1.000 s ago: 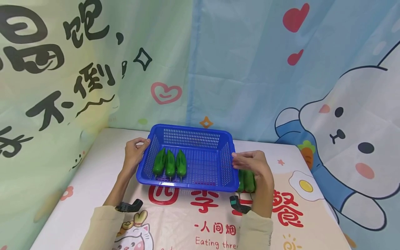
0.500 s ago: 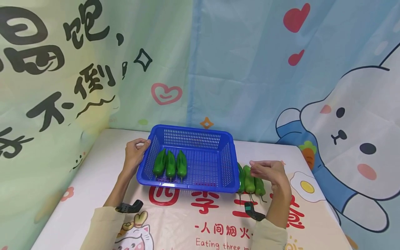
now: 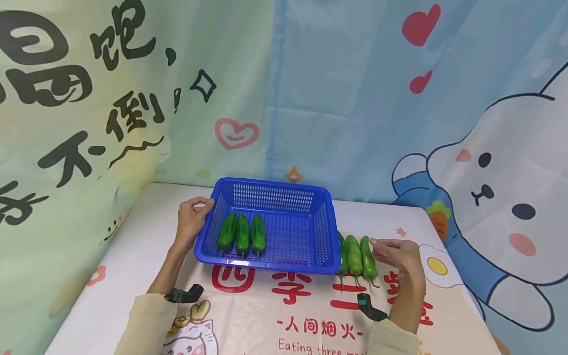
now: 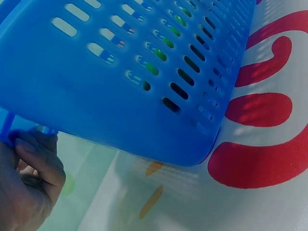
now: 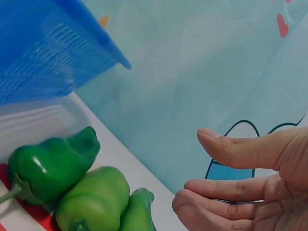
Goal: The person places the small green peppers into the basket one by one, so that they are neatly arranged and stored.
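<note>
Basket (image 3: 266,265): blue, slotted walls, sitting over the middle of the table, mouth facing up and toward the head view; can't tell whether its whole base is resting down.
Inside peppers (image 3: 242,234): three, dark green, lying side by side in the basket's left part, stems pointing toward the person.
Outside peppers (image 3: 354,254): three, lying in a row just right of the basket; in the head view the basket's side is partly covering the leftmost, and the middle one is looking paler.
Left hand (image 3: 191,218): pinching the basket's left rim, fingers curling round it.
Right hand (image 3: 399,254): holding nothing, thumb standing apart from the fingers; fingertips hovering just beside the rightmost outside pepper, can't tell if touching.
Sleeves (image 3: 146,320): beige, covering both forearms.
Table (image 3: 146,231): white, carrying a cloth (image 3: 248,320) showing red characters.
Curtain (image 3: 319,98): hanging behind, pale green and blue, showing hearts and a rabbit on the right.
</note>
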`<action>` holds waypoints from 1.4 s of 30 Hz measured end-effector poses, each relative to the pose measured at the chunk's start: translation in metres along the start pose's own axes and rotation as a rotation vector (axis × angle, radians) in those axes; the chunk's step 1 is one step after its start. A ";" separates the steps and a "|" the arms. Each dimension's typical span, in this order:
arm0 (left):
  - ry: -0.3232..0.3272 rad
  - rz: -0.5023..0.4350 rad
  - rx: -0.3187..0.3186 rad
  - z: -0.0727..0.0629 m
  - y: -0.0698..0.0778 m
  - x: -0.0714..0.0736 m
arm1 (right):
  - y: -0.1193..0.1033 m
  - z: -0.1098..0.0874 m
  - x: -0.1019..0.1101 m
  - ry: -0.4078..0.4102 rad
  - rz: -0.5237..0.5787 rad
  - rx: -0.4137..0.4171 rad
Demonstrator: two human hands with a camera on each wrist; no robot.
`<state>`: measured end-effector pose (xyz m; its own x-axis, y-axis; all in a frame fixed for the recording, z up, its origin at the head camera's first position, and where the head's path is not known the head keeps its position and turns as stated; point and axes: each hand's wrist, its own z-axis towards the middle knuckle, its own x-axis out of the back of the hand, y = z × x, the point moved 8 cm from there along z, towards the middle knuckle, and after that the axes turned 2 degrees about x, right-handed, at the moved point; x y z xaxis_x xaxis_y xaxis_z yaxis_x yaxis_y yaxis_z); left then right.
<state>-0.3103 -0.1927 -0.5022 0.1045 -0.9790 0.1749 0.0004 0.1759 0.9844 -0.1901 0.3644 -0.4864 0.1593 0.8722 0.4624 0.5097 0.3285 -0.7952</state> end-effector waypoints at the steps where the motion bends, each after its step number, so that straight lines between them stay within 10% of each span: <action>1: 0.001 -0.001 0.001 0.000 0.000 0.000 | 0.002 0.000 0.001 0.007 -0.001 -0.004; 42: 0.013 0.020 0.002 0.000 0.000 0.002 | 0.045 0.019 -0.016 -0.019 -0.061 -0.114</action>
<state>-0.3104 -0.1948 -0.5019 0.1169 -0.9740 0.1939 -0.0041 0.1947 0.9808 -0.1854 0.3724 -0.5373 0.1098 0.8589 0.5003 0.6108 0.3387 -0.7157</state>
